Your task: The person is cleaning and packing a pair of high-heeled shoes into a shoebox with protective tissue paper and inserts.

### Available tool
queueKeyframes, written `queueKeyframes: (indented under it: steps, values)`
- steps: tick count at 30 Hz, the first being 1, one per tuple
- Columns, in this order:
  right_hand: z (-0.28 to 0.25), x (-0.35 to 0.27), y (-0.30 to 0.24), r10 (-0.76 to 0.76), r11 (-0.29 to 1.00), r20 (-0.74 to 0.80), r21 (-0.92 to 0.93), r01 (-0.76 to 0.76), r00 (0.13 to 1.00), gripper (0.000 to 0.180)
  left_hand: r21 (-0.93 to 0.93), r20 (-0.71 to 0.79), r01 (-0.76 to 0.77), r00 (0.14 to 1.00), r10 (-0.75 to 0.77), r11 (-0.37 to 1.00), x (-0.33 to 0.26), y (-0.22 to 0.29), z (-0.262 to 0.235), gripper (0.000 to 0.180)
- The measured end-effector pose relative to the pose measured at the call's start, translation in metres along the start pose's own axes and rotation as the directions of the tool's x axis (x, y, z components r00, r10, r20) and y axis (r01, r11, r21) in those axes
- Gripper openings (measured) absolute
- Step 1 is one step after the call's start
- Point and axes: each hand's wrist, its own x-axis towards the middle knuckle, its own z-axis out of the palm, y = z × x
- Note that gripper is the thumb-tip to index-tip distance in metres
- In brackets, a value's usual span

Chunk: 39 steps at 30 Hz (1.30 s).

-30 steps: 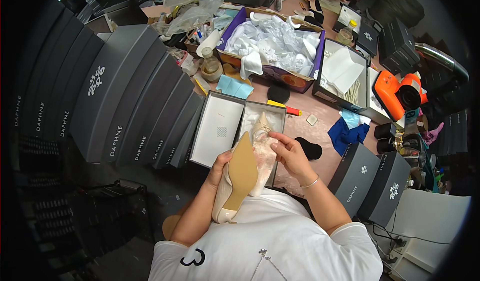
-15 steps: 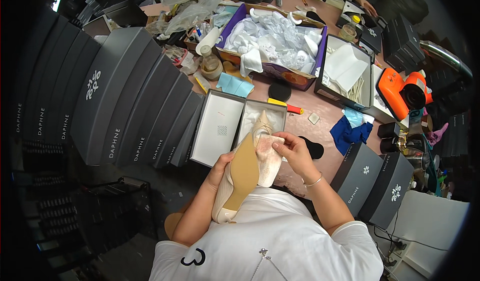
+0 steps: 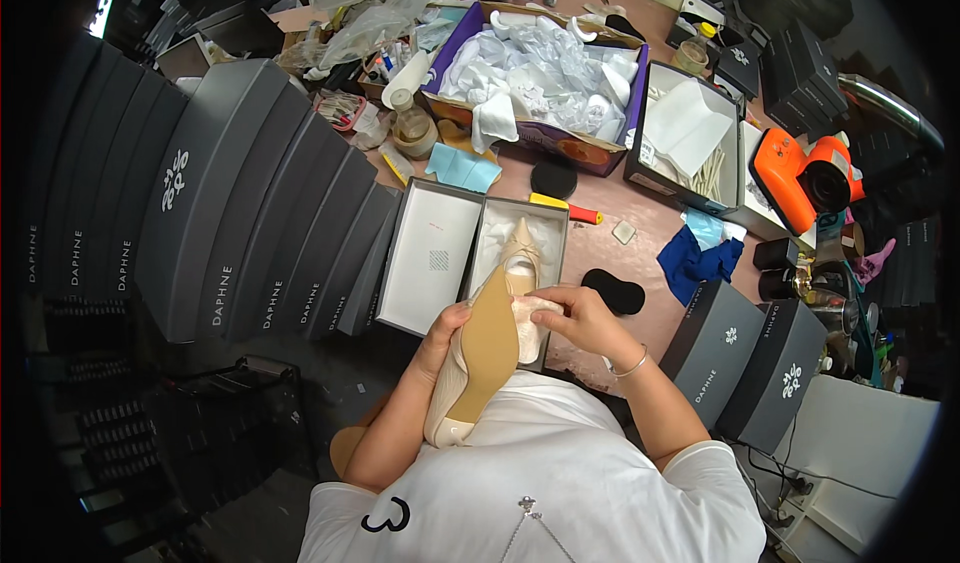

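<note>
My left hand [image 3: 441, 342] is wrapped around the side of a beige high-heeled shoe [image 3: 488, 353], its tan sole turned up and its pointed toe away from me. A pale, stained cloth [image 3: 532, 339] is pinched in my right hand [image 3: 585, 320] and meets the shoe's right edge. Just beyond, a matching beige shoe [image 3: 522, 246] lies in an open grey shoebox [image 3: 563, 233] on white paper. The box's lid [image 3: 422, 263] sits open at its left, white inside up. The upper of the held shoe is mostly hidden from view.
Grey shoeboxes [image 3: 240, 193] are stacked high on the left, and two more [image 3: 712, 358] stand at right. A purple carton [image 3: 640, 93] of crumpled white paper fills the back. A yellow-red handled tool [image 3: 570, 209], a black pad [image 3: 614, 292] and a blue cloth [image 3: 700, 260] lie on the table.
My right hand has shifted slightly left and down, pressing the cloth closer to the shoe's edge. The cloth is now more bunched. My left hand keeps its hold on the shoe.
</note>
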Motion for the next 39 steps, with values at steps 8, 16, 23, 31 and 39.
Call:
queueKeyframes:
  steps: [8, 16, 23, 31, 39]
  values:
    - [0.009, 0.004, 0.002, -0.243, 0.956, -0.107, -0.194, 0.22, 0.964, 0.024, 0.115, -0.007, -0.123, 0.992, 0.125, 0.986, -0.009, 0.016, 0.019, 0.065]
    - [0.053, 0.0, 0.011, -0.108, 0.864, -0.049, 0.489, 0.118, 0.993, 0.04, -0.01, -0.016, -0.102, 0.995, 0.102, 0.995, -0.019, 0.013, 0.003, 0.055]
    - [0.079, 0.014, 0.01, -0.061, 0.763, 0.079, 0.646, -0.005, 0.995, 0.053, -0.089, -0.06, -0.066, 0.996, 0.061, 0.994, -0.022, 0.011, -0.023, 0.053]
    - [0.016, 0.127, -0.036, -0.051, 0.873, -0.103, 0.478, 0.094, 0.993, 0.029, -0.336, -0.096, -0.066, 0.995, 0.035, 0.94, -0.012, 0.021, -0.048, 0.06]
    - [-0.011, 0.334, -0.133, -0.749, 0.526, -0.109, -0.698, 0.486, 0.654, 0.04, -0.406, -0.1, -0.058, 0.995, 0.018, 0.912, 0.002, 0.018, -0.07, 0.061]
